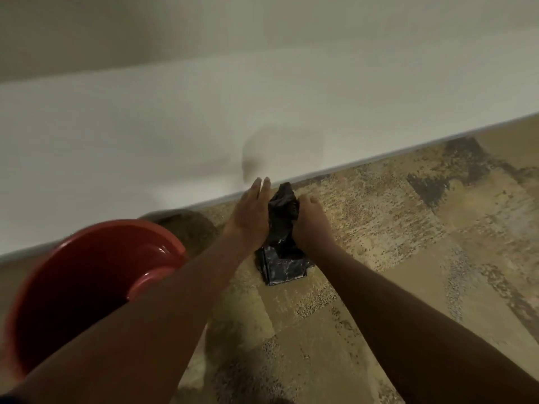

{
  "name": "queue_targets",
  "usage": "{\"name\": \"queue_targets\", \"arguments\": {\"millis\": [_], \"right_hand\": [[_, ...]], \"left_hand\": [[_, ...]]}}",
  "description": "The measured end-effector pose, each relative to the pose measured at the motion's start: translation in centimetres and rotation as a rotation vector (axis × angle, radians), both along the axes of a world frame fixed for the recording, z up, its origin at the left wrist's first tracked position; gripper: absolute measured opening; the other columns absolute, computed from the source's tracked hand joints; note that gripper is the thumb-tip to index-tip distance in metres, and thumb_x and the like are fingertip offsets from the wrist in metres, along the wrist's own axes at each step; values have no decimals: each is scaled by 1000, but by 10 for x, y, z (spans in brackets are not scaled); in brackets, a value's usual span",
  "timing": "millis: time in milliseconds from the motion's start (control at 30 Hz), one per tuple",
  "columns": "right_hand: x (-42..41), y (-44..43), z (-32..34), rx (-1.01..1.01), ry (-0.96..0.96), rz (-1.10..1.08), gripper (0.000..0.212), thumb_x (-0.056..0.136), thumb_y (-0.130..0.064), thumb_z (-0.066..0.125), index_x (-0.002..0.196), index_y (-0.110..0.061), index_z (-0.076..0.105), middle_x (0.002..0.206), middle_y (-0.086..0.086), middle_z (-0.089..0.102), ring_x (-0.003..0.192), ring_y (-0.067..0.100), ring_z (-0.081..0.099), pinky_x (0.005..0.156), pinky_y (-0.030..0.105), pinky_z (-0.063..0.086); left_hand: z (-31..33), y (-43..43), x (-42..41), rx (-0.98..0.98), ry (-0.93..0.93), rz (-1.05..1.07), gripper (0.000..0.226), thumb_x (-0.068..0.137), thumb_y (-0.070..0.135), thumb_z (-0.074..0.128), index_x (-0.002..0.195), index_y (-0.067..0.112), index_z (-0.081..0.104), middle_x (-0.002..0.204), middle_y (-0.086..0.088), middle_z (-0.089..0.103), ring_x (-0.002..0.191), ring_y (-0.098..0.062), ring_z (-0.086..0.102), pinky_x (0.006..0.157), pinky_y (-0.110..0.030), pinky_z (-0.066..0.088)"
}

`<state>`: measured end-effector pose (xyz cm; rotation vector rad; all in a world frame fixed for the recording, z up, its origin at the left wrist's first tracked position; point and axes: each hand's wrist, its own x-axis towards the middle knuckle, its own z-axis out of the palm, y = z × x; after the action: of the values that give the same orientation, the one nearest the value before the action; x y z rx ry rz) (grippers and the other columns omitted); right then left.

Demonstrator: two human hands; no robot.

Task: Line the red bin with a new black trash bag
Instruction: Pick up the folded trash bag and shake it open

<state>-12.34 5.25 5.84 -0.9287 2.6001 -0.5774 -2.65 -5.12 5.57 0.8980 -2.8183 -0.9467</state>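
Indoor room, likely home; exact room type unclear. Patterned carpet [408, 234] fills lower right and centre of frame: tan and beige patches with dark grey mottled blocks, worn look. Plain off-white wall [145, 141] spans upper half, meets carpet along diagonal line running lower left to right edge. Pale baseboard strip [379, 160] at that junction. Round red bin [96, 275] stands on carpet at lower left, close to wall. Dim warm light, soft shadows on wall.
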Motion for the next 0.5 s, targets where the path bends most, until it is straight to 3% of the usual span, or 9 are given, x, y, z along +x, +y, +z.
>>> {"name": "queue_targets", "arguments": {"millis": [100,200,400,500], "right_hand": [[9,-12,59,-42,36,75,37,85,2,61,119,-6,50,123,18,46,92,25,58,79,40,58],[20,-17,121,-54,43,127,37,83,3,61,117,-4,49,119,19,46,92,25,54,79,37,56],[16,-11,247,-105,9,61,28,83,2,55,109,-4,46,106,18,55,90,31,55,68,38,48],[13,-12,305,-125,16,37,31,81,5,56,108,-5,44,105,16,57,92,32,56,69,40,49]], "left_hand": [[63,-15,4,-122,-81,-41,98,79,5,64,151,17,-2,161,-8,2,144,-30,15,114,-44,28],[119,-12,10,-110,-131,16,89,86,15,61,151,20,0,160,-8,3,141,-30,22,111,-44,30],[236,21,10,-16,53,223,69,87,22,58,145,11,23,137,-15,32,115,-33,46,92,-46,45],[290,30,15,-13,110,115,66,74,27,67,130,10,36,124,-11,38,104,-28,48,75,-40,46]]}}
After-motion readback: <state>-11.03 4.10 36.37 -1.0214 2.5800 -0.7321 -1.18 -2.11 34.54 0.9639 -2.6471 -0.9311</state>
